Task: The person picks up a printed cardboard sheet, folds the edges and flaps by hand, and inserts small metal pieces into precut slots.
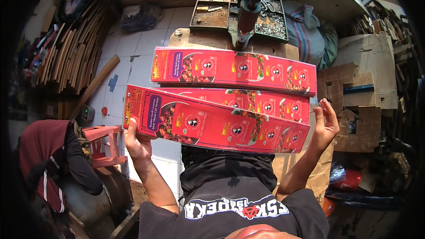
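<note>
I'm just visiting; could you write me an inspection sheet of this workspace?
Surface: tan board, partly covered.
Job's things: near red strip, held at a slant; middle red strip and far red strip beyond it.
Clutter: small metal pieces in a compartmented tray; dark upright tool.
Hands: left hand grips the near red strip's left end; right hand is beside its right end, fingers half curled, contact unclear.
Cables: nothing seen.
Surroundings: brown boards at left, red stool, striped sack.

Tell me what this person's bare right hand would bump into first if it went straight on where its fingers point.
Right hand: probably the right end of the farthest long, flat, red printed stack. Depth is unclear; it might skim past toward the pale striped sack.
</note>
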`<state>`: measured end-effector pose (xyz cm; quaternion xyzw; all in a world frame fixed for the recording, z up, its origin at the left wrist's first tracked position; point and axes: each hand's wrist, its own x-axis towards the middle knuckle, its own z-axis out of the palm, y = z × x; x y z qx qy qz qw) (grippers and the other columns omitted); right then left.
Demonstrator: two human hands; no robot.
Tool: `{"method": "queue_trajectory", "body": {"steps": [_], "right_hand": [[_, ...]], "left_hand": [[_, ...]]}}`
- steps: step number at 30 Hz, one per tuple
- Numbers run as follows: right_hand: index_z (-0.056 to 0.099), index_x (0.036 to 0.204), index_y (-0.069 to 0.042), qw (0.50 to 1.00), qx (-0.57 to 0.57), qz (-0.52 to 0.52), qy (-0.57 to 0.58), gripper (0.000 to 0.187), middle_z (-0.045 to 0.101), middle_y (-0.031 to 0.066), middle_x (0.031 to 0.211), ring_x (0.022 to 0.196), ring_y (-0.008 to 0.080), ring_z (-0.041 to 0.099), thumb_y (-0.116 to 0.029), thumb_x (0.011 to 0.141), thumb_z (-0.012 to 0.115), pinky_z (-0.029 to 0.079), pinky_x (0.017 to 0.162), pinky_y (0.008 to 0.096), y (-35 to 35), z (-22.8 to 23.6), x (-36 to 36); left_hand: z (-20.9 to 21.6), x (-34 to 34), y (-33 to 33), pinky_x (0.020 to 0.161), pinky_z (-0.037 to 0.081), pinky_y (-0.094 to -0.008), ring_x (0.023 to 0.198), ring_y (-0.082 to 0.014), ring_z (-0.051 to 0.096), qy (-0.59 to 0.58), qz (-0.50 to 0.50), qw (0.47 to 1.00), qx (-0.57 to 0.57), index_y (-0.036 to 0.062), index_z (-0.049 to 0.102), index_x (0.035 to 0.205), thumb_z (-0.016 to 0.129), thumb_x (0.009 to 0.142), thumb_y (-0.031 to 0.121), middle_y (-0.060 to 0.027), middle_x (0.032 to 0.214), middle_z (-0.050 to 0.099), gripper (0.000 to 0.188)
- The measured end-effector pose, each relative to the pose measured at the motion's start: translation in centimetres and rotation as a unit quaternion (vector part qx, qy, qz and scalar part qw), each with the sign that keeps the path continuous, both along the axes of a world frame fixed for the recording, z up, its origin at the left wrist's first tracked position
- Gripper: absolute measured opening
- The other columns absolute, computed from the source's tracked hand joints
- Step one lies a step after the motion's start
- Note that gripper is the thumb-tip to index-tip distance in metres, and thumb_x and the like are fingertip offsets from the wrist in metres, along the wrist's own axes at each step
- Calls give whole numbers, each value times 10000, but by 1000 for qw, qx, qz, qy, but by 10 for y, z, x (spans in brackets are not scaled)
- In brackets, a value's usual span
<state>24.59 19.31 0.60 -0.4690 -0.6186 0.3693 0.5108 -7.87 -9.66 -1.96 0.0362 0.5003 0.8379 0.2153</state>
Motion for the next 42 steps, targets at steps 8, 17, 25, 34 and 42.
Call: {"method": "queue_trajectory", "body": {"steps": [8, 17, 25, 34, 42], "right_hand": [[606, 1177, 39, 988, -77, 35, 131, 333, 664, 77, 994, 842, 122, 627, -36, 860, 679, 504, 817, 241, 40, -46, 65], [605, 1164, 51, 979, -113, 50, 161, 305, 669, 90, 960, 844, 116, 629, -22, 871, 653, 493, 799, 227, 94, -62, 55], [632, 1128, 46, 984, -87, 97, 118, 302, 682, 89, 954, 835, 120, 641, -54, 850, 693, 504, 786, 236, 170, -51, 18], [659, 1089, 29, 995, -89, 2, 49, 259, 690, 75, 928, 793, 112, 642, -39, 842, 692, 513, 718, 241, 152, -86, 6], [659, 1093, 30, 994, -70, -56, 59, 247, 698, 68, 876, 764, 99, 636, -47, 858, 670, 501, 706, 231, 131, -77, -9]], "left_hand": [[-13, -6, 11, 605, 606, -288, 838, -171, 680, -51, -45, 995, 69, 18, 551, 1172, 538, 964, 234, -113, 1028, 670, 301], [-41, -33, 42, 717, 580, -281, 872, -166, 663, 151, 22, 985, -79, 10, 449, 1264, 592, 934, 131, -136, 1053, 641, 379], [-14, -63, 70, 813, 510, -287, 905, -166, 643, 265, -19, 915, -302, -74, 547, 1200, 614, 896, 96, -162, 1028, 668, 355], [-22, -62, 76, 933, 466, -384, 1085, -342, 576, 500, -50, 721, -478, -11, 569, 1215, 771, 745, 165, -178, 1204, 574, 540], [-19, -60, 78, 983, 426, -408, 1160, -366, 518, 507, -40, 695, -508, -1, 563, 1228, 724, 800, 194, -221, 1255, 530, 497]]}}
